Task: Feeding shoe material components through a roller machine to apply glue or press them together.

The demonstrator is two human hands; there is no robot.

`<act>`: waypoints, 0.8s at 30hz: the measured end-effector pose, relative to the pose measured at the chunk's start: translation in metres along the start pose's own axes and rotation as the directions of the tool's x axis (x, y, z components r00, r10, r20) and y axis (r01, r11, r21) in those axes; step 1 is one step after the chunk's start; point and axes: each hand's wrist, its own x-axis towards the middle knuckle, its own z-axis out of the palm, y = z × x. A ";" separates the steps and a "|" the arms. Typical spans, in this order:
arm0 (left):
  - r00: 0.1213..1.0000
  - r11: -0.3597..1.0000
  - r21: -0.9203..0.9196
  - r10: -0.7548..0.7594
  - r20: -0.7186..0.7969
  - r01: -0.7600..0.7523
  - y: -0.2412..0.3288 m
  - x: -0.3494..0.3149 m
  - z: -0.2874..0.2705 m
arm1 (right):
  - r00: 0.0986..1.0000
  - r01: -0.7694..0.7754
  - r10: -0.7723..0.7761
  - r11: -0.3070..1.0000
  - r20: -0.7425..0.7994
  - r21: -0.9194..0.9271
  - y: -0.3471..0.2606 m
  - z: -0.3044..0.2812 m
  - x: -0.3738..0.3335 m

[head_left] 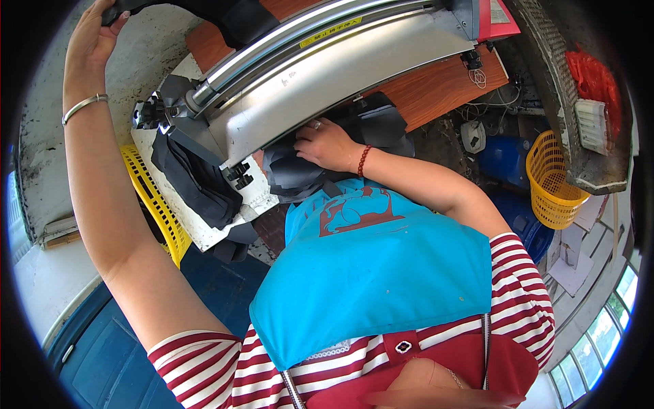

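At the upper left my left hand (94, 42) is raised, its fingers closed on the end of a black flexible sheet (228, 15). That sheet stretches rightward behind the metal roller machine (293, 88). My right hand (328, 146) lies on dark sheet pieces (289, 170) at the machine's front edge, fingers spread and fingertips close to the sloped metal cover. More dark pieces (385, 123) lie to its right on the brown board. To the left, a stack of black pieces (197, 180) rests on a white worktop (204, 235).
A yellow basket (153, 204) stands left of the worktop, and another yellow basket (553, 187) at the right near blue drums (504, 162). The machine's red end cover (496, 22) is at the upper right. Cables (478, 78) hang below it.
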 end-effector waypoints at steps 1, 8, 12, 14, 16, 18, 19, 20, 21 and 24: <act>1.000 1.000 -0.003 0.004 0.002 -0.004 0.005 -0.009 0.002 | 1.000 0.011 -0.011 1.000 -0.005 0.002 0.000 -0.004 0.000; 0.986 0.978 0.134 0.153 0.071 -0.161 -0.012 -0.045 0.044 | 0.983 0.166 -0.146 0.967 -0.112 0.191 -0.026 -0.063 0.005; 0.972 0.840 0.490 0.185 0.145 -0.232 -0.061 -0.063 0.074 | 0.884 -0.300 0.453 0.739 -0.115 0.604 -0.033 -0.116 0.004; 0.905 0.663 0.620 0.256 0.340 -0.420 -0.097 -0.083 0.090 | 0.785 -0.432 0.619 0.568 -0.018 0.701 -0.023 -0.134 0.013; 0.875 0.673 0.583 0.216 0.434 -0.455 -0.126 -0.104 0.101 | 0.796 -0.459 0.605 0.631 -0.026 0.625 -0.012 -0.143 0.024; 0.827 0.618 0.673 -0.066 0.559 -0.406 -0.139 -0.113 0.108 | 0.804 -0.484 0.593 0.687 -0.035 0.542 -0.003 -0.148 0.033; 0.820 0.627 0.644 -0.014 0.573 -0.439 -0.140 -0.115 0.111 | 0.827 -0.464 0.560 0.734 -0.054 0.496 0.000 -0.146 0.040; 0.830 0.603 0.726 -0.180 0.528 -0.331 -0.140 -0.117 0.114 | 0.837 -0.461 0.542 0.771 -0.072 0.439 0.002 -0.145 0.047; 0.819 0.576 0.779 -0.306 0.486 -0.247 -0.137 -0.118 0.115 | 0.847 -0.442 0.527 0.774 -0.075 0.453 0.004 -0.143 0.054; 0.782 0.585 0.798 -0.426 0.455 -0.146 -0.128 -0.117 0.117 | 0.824 -0.501 0.556 0.804 -0.106 0.321 0.010 -0.144 0.064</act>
